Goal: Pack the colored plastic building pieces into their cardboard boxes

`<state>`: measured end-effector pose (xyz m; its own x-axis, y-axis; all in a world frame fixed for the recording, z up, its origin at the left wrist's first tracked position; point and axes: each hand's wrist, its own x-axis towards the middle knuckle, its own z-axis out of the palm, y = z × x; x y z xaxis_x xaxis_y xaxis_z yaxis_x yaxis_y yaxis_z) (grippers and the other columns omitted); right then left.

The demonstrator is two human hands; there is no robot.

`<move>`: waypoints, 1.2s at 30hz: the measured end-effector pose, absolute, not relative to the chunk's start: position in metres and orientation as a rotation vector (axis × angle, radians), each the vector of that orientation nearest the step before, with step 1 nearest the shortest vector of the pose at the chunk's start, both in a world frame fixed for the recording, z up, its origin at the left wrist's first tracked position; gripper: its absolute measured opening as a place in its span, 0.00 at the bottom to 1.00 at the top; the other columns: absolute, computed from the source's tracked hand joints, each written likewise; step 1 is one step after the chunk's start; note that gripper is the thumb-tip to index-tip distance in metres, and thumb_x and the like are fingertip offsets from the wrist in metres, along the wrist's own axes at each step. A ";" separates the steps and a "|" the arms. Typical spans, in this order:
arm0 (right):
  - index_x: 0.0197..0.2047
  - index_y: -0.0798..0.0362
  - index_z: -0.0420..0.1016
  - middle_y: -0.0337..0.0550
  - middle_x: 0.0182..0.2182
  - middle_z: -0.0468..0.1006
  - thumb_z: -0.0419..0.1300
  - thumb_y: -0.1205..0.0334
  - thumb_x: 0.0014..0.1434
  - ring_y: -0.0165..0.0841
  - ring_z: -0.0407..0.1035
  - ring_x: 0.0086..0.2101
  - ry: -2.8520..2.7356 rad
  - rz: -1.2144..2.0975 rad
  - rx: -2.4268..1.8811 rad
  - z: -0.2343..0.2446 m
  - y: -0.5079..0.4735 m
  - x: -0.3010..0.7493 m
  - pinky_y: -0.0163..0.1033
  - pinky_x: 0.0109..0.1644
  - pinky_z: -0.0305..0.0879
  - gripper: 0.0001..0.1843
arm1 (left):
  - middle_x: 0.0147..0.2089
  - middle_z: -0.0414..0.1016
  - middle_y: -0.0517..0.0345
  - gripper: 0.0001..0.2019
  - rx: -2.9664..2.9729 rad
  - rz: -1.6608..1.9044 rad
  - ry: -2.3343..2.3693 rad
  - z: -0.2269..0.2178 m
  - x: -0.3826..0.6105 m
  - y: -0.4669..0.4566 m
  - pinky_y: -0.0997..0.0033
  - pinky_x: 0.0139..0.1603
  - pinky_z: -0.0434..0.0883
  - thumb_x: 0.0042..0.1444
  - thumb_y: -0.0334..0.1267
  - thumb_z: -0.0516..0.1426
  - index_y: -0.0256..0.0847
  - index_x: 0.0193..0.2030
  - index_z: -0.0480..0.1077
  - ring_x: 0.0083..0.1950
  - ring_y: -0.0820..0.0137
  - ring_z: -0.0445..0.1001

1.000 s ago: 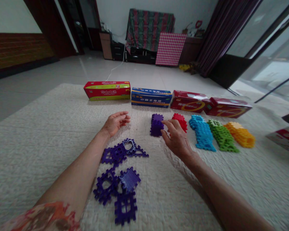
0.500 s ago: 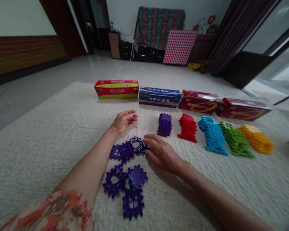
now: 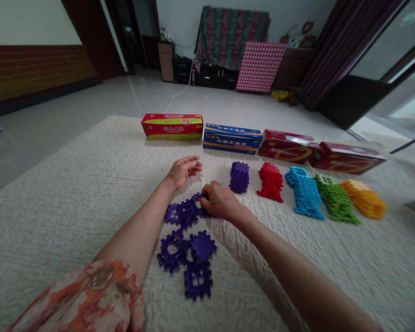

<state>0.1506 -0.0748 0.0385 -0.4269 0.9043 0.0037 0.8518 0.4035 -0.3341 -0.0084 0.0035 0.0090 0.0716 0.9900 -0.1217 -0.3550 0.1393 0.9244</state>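
Observation:
Purple interlocking plastic tiles with notched edges lie loose on the quilted cover in front of me. My right hand (image 3: 218, 199) is closed with its fingertips on a purple tile (image 3: 198, 203) at the far end of the upper group, hiding part of it. Beside it lie a purple window-pattern tile (image 3: 187, 211) and others that overlap. Nearer to me are a solid purple tile (image 3: 203, 246), a round-holed one (image 3: 173, 248) and another window tile (image 3: 198, 280). My left hand (image 3: 184, 171) hovers beyond the upper group, fingers loosely curled and apart, holding nothing.
Stacked tiles stand to the right: purple (image 3: 240, 177), red (image 3: 270, 182), blue (image 3: 303, 192), green (image 3: 336, 198) and yellow (image 3: 364, 198). Behind them runs a row of boxes: a red-and-yellow box (image 3: 173, 127), a blue box (image 3: 232, 139) and two dark red boxes (image 3: 287, 146).
My right hand has moved slightly left and its fingers have closed on the purple tile. My left hand keeps nearly the same pose. The whole view has shifted a little.

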 end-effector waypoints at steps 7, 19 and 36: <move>0.31 0.54 0.77 0.45 0.29 0.79 0.59 0.64 0.52 0.34 0.71 0.30 -2.225 0.552 -1.540 0.025 -0.066 0.152 0.37 0.33 0.63 0.05 | 0.34 0.79 0.52 0.13 0.903 1.255 0.997 0.007 -0.011 0.003 0.76 0.30 0.68 0.47 0.32 0.60 0.36 0.42 0.74 0.32 0.72 0.77; 0.37 0.53 0.71 0.38 0.25 0.73 0.54 0.58 0.55 0.31 0.67 0.26 -1.688 0.477 -1.420 0.009 -0.093 0.226 0.35 0.31 0.63 0.09 | 0.28 0.77 0.59 0.10 1.279 1.286 1.322 0.002 -0.015 -0.013 0.73 0.31 0.69 0.41 0.33 0.62 0.40 0.34 0.77 0.28 0.71 0.74; 0.36 0.50 0.67 0.43 0.35 0.72 0.55 0.72 0.50 0.35 0.67 0.37 -1.741 0.237 -1.307 -0.006 -0.114 0.249 0.39 0.43 0.64 0.10 | 0.31 0.79 0.55 0.15 1.423 1.207 1.428 -0.002 -0.022 -0.017 0.71 0.34 0.71 0.41 0.42 0.63 0.38 0.36 0.77 0.29 0.70 0.76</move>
